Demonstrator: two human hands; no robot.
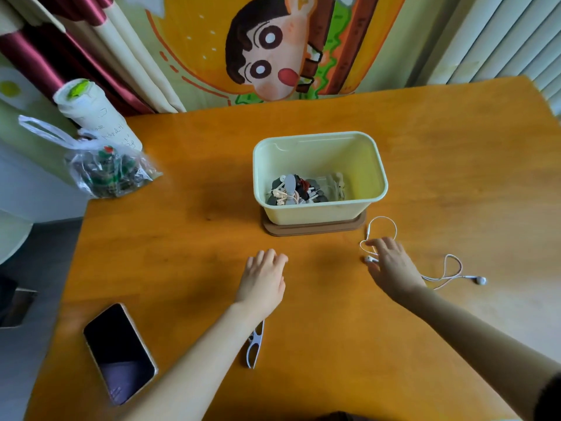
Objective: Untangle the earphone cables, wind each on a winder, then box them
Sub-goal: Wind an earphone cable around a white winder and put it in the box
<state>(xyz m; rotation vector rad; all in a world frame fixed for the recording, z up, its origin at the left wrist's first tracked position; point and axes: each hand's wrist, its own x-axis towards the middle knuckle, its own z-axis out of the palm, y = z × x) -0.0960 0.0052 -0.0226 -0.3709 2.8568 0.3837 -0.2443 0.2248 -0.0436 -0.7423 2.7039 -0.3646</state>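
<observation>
View from above a wooden bench (pixel 334 329) with 2 bare hands in frame.

(a) A pale green box (pixel 318 212) stands open at mid-bench on a brown base (pixel 312 230). Inside it lies a heap of wound earphones and winders (pixel 296 189) in grey, white, black and red; their count cannot be told.

(b) 1 white earphone cable (pixel 446 273) lies loose on the bench, right of and nearer than the box. It forms a loop close to the box corner and a second loop further right. 1 earbud (pixel 368 259) lies at the right hand's fingertips and the other earbud (pixel 481 280) lies well to the right.

(c) The right hand (pixel 391 262) rests over the cable, palm down, fingers spread wide, with no visible grip.

(d) The left hand (pixel 264 279) lies palm down on the bare bench, fingers relaxed and straight, holding nothing.

(e) 1 grey-white winder (pixel 254 349) lies on the bench, partly hidden under the left forearm.

(f) A phone (pixel 118 354) lies face up, dark, near the left edge. A clear plastic bag (pixel 106 171) sits at the far left corner, with a white roll (pixel 94 113) behind it.
</observation>
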